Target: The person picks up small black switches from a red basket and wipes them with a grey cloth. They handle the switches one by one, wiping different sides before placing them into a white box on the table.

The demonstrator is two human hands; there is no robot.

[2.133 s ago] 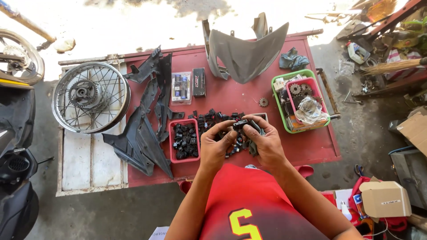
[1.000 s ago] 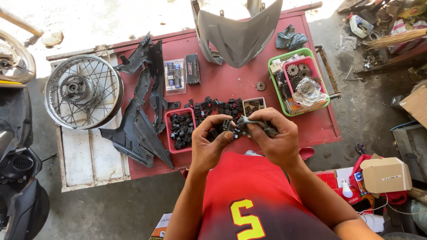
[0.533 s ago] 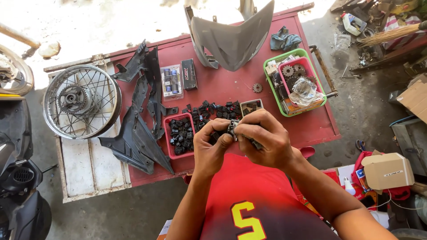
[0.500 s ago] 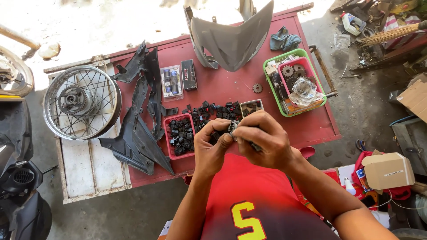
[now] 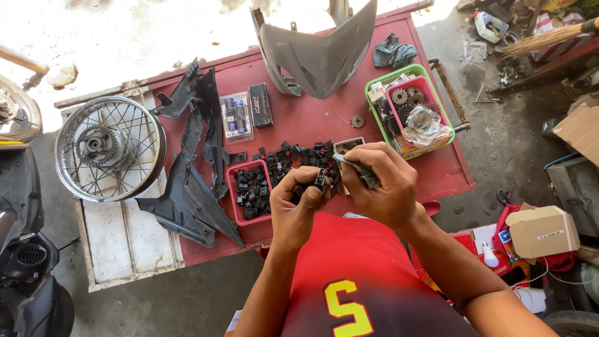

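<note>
My left hand (image 5: 298,211) pinches a small black part (image 5: 320,180) between thumb and fingertips, above the near edge of the red table (image 5: 324,128). My right hand (image 5: 380,184) grips a thin grey tool (image 5: 357,167) whose tip points left toward that part. Both hands are close together in front of my chest. Below them lies a spread of several similar small black parts (image 5: 293,156), and a small red basket (image 5: 253,190) holds more of them.
A grey motorcycle front cowl (image 5: 318,50) stands at the table's far edge. Black fairing panels (image 5: 193,162) and a spoked wheel (image 5: 109,146) lie left. A green basket (image 5: 409,115) with sprockets and a plastic bag sits right. A cardboard box (image 5: 540,231) lies on the floor, right.
My hands have drawn back from the pile toward my chest and stayed together on the small part. The view has shifted forward over the table.
</note>
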